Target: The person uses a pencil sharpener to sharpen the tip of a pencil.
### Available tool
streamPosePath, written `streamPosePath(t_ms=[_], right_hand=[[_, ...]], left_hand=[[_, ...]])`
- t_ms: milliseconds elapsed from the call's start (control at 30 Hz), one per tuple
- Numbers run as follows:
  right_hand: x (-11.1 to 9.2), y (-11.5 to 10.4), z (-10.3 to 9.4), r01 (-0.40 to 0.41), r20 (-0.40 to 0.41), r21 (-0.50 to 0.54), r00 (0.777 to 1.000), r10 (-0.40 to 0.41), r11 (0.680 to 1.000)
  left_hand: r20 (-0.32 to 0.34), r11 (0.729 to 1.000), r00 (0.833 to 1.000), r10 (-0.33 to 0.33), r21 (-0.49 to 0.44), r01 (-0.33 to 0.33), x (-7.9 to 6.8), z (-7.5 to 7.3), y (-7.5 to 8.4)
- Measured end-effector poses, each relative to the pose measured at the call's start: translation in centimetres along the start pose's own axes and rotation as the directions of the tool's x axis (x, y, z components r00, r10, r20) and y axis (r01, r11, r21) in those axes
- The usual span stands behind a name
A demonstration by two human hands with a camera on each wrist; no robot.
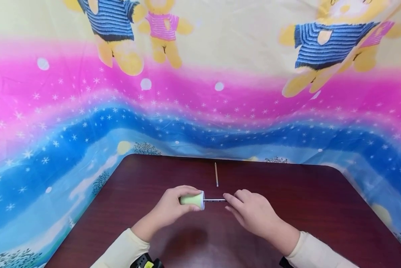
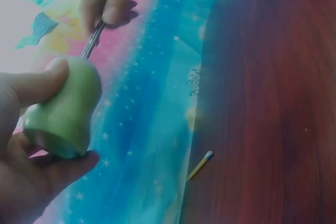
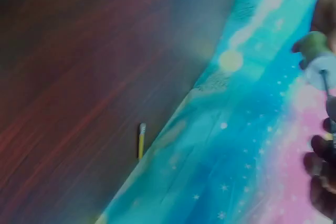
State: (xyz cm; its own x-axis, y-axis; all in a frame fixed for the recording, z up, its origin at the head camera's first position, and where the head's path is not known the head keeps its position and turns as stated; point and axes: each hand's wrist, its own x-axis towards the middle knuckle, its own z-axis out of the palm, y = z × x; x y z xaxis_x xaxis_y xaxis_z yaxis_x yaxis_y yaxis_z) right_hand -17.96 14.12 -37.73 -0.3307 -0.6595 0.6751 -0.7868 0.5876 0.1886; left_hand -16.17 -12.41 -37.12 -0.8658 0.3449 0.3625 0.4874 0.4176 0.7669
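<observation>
Nearest: cream sleeves (image 1: 121,247), plain soft-looking fabric, with a black device (image 1: 143,261) bearing a yellow patch at the left wrist; a black bit also shows at the right cuff. Left hand (image 1: 172,204) clamped on a green holder (image 1: 191,201), thumb on one side, fingers on the other. Holder: smooth, slightly glossy, pale green, rounded with a pinched waist; material unclear. White round rim (image 1: 202,200) at the end facing the right hand. Held on its side above the table, in front of the person, dark soft shadow below.

Thin straight rod (image 1: 214,200), shiny, silver and dark, metal-looking, runs from the middle of the rim to the right hand (image 1: 254,212), which pinches it with thumb and fingers. Hands apart, rod bridging the gap. Right fingers cover the rod's outer end; left fingers cover part of the holder. How the rod sits inside: can't tell. Right wrist view blurry, both hands cut off at the edge.

Under all this, table (image 1: 147,178): dark reddish brown, wood-grain look, mild sheen, rounded far corners. Past the hands, near the far edge, a slim yellowish pencil (image 1: 216,174), eraser end toward the person, well apart from the holder, nothing on it.

Farthest: wrinkled printed cloth (image 1: 187,100) around the table, blue and pink bands, white snowflakes, bears in striped shirts.
</observation>
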Motion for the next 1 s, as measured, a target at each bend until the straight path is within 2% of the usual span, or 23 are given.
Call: streamPosePath(t_ms=[33,100,167,233,300,367,400,467,500,600,633,667,700,767,800,833,867,900,933,967,1000], right_hand=[[-0.1,0.1,0.3,0.069,-0.078,-0.065,0.994,-0.074,0.996],[-0.1,0.2,0.7,0.158,-0.169,-0.125,0.969,-0.178,0.979],[-0.3,0.1,1.0,0.202,-0.197,-0.132,0.954,-0.226,0.970],[-0.4,-0.2,1.1,0.203,-0.180,-0.094,0.959,-0.217,0.975],[-0.6,-0.7,0.9,0.154,-0.126,-0.011,0.980,-0.155,0.988],[-0.7,-1.1,0.7,0.052,-0.045,0.124,0.998,-0.047,0.991],[-0.7,-1.3,0.5,-0.015,0.006,0.198,1.000,0.014,0.980],[-0.5,-1.6,0.1,-0.160,0.118,0.351,0.985,0.126,0.923],[-0.4,-1.7,-0.1,-0.237,0.179,0.425,0.968,0.175,0.874],[0.0,-1.6,-0.7,-0.458,0.370,0.569,0.884,0.284,0.683],[0.1,-1.5,-0.8,-0.537,0.448,0.610,0.840,0.304,0.584],[0.2,-1.3,-1.0,-0.616,0.536,0.648,0.786,0.306,0.448],[0.3,-1.2,-1.1,-0.686,0.623,0.667,0.728,0.288,0.291],[0.4,-0.8,-1.2,-0.776,0.766,0.629,0.610,0.203,-0.044],[0.4,-0.7,-1.2,-0.796,0.818,0.575,0.554,0.155,-0.189],[0.4,-0.5,-1.2,-0.807,0.859,0.509,0.500,0.111,-0.299],[0.4,-0.4,-1.1,-0.812,0.880,0.463,0.467,0.080,-0.355],[0.4,-0.3,-1.1,-0.819,0.886,0.451,0.458,0.070,-0.355],[0.4,-0.2,-1.1,-0.828,0.881,0.468,0.465,0.087,-0.309],[0.4,-0.2,-1.1,-0.836,0.862,0.508,0.492,0.126,-0.208],[0.5,-0.2,-1.1,-0.829,0.822,0.557,0.541,0.176,-0.050]], left_hand=[[0.012,0.999,0.999,-0.034,-0.041,0.035,0.0,-0.1,0.0],[0.047,0.993,0.996,-0.074,-0.091,0.078,0.0,-0.3,0.1],[0.087,0.988,0.992,-0.092,-0.115,0.101,0.0,-0.3,0.2],[0.110,0.987,0.989,-0.094,-0.123,0.108,0.0,-0.4,0.2],[0.117,0.989,0.990,-0.076,-0.115,0.089,0.0,-0.3,0.2],[0.108,0.995,0.994,-0.031,-0.089,0.041,-0.1,-0.1,0.3],[0.098,0.998,0.995,-0.003,-0.067,0.010,-0.2,0.0,0.3],[0.076,0.998,0.995,0.059,-0.013,-0.058,-0.3,0.1,0.4],[0.063,0.996,0.994,0.092,0.017,-0.093,-0.4,0.1,0.4],[0.022,0.976,0.982,0.189,0.107,-0.191,-0.5,0.2,0.4],[0.011,0.964,0.973,0.229,0.136,-0.229,-0.5,0.2,0.3],[0.000,0.948,0.961,0.276,0.165,-0.272,-0.5,0.3,0.3],[-0.008,0.927,0.945,0.328,0.197,-0.320,-0.5,0.4,0.2],[-0.020,0.876,0.902,0.431,0.252,-0.412,-0.4,0.5,0.0],[-0.022,0.852,0.882,0.471,0.272,-0.448,-0.3,0.6,-0.1],[-0.022,0.833,0.866,0.500,0.286,-0.474,-0.3,0.6,-0.1],[-0.019,0.823,0.857,0.514,0.294,-0.487,-0.2,0.7,-0.2],[-0.016,0.823,0.858,0.514,0.291,-0.488,-0.2,0.7,-0.2],[-0.015,0.837,0.870,0.493,0.281,-0.470,-0.3,0.7,-0.2],[-0.013,0.858,0.889,0.458,0.270,-0.438,-0.3,0.7,-0.2],[-0.013,0.883,0.912,0.411,0.254,-0.394,-0.3,0.7,-0.1]])
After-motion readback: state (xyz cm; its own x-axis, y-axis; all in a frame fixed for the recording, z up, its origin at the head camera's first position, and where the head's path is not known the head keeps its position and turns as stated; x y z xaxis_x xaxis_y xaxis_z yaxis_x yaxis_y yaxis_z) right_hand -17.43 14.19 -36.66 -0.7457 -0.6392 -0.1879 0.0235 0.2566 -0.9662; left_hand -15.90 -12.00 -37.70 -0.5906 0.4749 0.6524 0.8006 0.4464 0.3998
